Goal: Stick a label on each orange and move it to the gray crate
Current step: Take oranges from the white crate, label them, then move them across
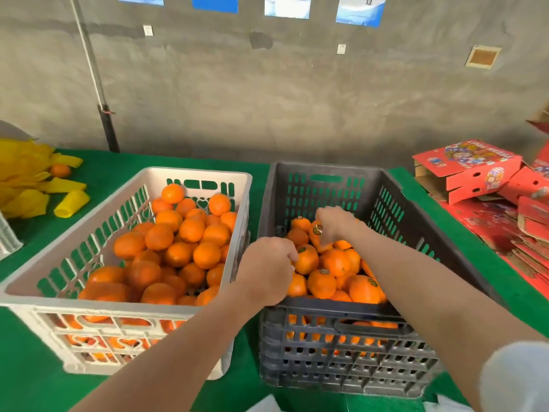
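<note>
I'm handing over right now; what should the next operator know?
Left hand: curled, fingertips against a labelled orange in the gray crate; grip unclear.
Right hand: over another labelled orange farther back; grip unclear.
Done: a pile in the gray crate, several showing labels.
Left: many oranges in the white crate, no labels visible.

A green cloth (pixel 35 337) covers the table. At far left lies a heap of yellow foam net sleeves (pixel 26 179), one sleeve (pixel 71 205) lying loose at its near edge. At far right, red printed cartons (pixel 469 171) sit on flattened red cardboard (pixel 505 230). Behind is a bare concrete wall (pixel 267 99) with blue posters (pixel 215 3) along the top and a pole (pixel 98 93) leaning at left.
</note>
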The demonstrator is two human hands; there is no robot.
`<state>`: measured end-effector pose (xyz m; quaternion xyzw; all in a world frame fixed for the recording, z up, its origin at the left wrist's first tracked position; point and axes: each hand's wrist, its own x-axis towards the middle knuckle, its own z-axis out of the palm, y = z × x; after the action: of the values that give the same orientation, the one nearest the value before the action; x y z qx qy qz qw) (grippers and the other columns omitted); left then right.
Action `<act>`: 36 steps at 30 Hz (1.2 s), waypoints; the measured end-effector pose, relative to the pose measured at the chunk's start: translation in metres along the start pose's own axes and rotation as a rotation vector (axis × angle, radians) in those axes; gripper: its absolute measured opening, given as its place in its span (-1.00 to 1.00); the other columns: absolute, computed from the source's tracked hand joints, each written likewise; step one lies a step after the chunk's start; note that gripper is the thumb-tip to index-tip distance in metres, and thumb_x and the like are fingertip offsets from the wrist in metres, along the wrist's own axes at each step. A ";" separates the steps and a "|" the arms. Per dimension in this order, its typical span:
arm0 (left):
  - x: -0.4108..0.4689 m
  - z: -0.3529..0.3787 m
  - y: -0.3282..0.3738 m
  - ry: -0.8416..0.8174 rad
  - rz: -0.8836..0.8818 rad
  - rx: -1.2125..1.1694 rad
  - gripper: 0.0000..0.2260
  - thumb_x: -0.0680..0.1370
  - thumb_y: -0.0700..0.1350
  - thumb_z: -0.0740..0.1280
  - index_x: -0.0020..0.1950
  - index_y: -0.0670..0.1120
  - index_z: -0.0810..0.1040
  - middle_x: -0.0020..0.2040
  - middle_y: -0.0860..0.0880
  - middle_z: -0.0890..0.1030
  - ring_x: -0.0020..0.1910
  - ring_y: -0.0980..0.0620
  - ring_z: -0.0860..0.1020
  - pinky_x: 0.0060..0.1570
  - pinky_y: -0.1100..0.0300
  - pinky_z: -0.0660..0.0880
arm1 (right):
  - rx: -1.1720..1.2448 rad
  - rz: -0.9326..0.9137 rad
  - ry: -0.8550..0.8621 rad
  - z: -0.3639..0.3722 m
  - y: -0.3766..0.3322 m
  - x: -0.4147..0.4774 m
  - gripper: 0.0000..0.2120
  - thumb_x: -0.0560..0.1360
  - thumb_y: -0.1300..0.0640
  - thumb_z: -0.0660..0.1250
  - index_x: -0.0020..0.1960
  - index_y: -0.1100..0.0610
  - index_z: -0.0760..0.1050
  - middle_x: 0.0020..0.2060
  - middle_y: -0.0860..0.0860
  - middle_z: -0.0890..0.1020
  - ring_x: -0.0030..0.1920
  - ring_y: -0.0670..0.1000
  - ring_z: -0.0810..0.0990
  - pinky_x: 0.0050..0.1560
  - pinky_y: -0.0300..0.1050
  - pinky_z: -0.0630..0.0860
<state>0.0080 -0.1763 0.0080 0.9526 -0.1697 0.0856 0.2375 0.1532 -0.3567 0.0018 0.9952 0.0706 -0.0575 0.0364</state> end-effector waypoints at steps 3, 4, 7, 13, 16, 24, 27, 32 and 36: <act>-0.004 0.001 0.000 0.074 0.020 -0.028 -0.81 0.56 -0.19 0.31 0.15 -0.03 0.59 0.09 0.02 0.62 0.06 0.10 0.55 0.04 0.32 0.43 | -0.098 0.010 -0.081 0.025 0.003 0.027 -0.31 0.30 0.04 0.52 0.33 0.16 0.31 0.19 0.14 0.50 0.23 0.21 0.42 0.05 0.10 0.42; -0.005 0.002 0.000 0.082 0.018 -0.043 -0.81 0.56 -0.19 0.31 0.15 -0.03 0.59 0.08 0.02 0.63 0.05 0.10 0.55 0.04 0.31 0.45 | -0.090 0.020 -0.101 0.029 0.003 0.032 -0.29 0.34 0.07 0.49 0.38 0.17 0.25 0.20 0.15 0.50 0.24 0.22 0.42 0.05 0.11 0.43; -0.003 0.002 -0.001 0.085 0.010 -0.065 -0.81 0.57 -0.16 0.32 0.16 -0.03 0.59 0.05 0.01 0.62 0.04 0.06 0.56 0.07 0.24 0.49 | -0.069 0.079 -0.170 0.041 0.005 0.039 -0.11 0.39 0.18 0.45 0.54 0.15 -0.03 0.36 0.21 0.38 0.34 0.28 0.36 0.19 0.17 0.40; -0.004 0.003 -0.001 0.089 0.014 -0.085 -0.82 0.53 -0.17 0.37 0.12 -0.04 0.61 0.03 0.01 0.60 0.03 0.04 0.53 0.00 0.24 0.43 | 0.346 0.014 0.307 -0.028 -0.018 -0.016 -0.32 0.48 0.08 0.39 0.50 0.17 0.16 0.46 0.19 0.26 0.44 0.22 0.24 0.40 0.14 0.23; -0.002 0.002 -0.001 0.078 0.010 -0.068 -0.82 0.50 -0.15 0.38 0.10 -0.06 0.62 0.02 -0.01 0.62 0.02 0.01 0.54 -0.02 0.18 0.44 | 0.748 -0.272 0.717 -0.059 -0.043 -0.093 -0.70 0.48 0.15 0.38 0.18 0.22 0.51 0.06 0.10 0.62 0.05 0.00 0.59 0.08 -0.17 0.49; -0.008 0.005 0.000 0.182 -0.011 -0.157 -0.83 0.58 -0.21 0.26 0.08 -0.17 0.61 0.05 -0.10 0.63 0.05 -0.06 0.55 -0.03 0.18 0.43 | 0.712 -0.407 -0.112 0.088 -0.087 -0.252 -0.87 0.55 0.20 0.27 -0.12 0.20 0.55 -0.17 0.05 0.63 -0.15 -0.03 0.57 0.00 -0.07 0.52; -0.019 0.005 0.002 0.334 -0.046 -0.286 -0.82 0.60 -0.19 0.25 0.10 -0.20 0.60 0.02 -0.08 0.62 0.02 -0.01 0.56 -0.04 0.25 0.43 | 0.512 -0.265 -0.272 0.144 -0.087 -0.257 -0.89 0.54 0.15 0.22 0.01 0.17 0.45 -0.06 0.04 0.58 -0.03 0.03 0.52 0.05 -0.06 0.46; -0.090 0.020 0.001 0.668 0.044 -0.442 -0.83 0.61 -0.22 0.21 0.16 -0.23 0.48 0.02 -0.01 0.47 -0.01 0.15 0.43 -0.03 0.48 0.34 | 0.585 0.000 -0.452 0.184 -0.091 -0.251 -0.56 0.43 -0.09 0.33 0.19 0.09 0.30 -0.08 -0.05 0.49 -0.10 -0.05 0.47 -0.23 -0.12 0.39; -0.152 0.061 -0.023 0.415 -0.171 -0.444 -0.84 0.56 -0.35 0.26 0.12 -0.21 0.48 0.00 -0.07 0.53 0.01 -0.06 0.52 -0.07 0.33 0.42 | 0.742 0.056 -0.312 0.190 -0.104 -0.246 -0.71 0.46 0.17 0.32 0.15 0.10 0.36 -0.13 -0.02 0.52 -0.12 -0.04 0.51 -0.09 -0.12 0.47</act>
<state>-0.1201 -0.1441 -0.0921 0.8505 -0.0516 0.2187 0.4756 -0.1244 -0.3026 -0.1639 0.9218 0.0117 -0.2282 -0.3133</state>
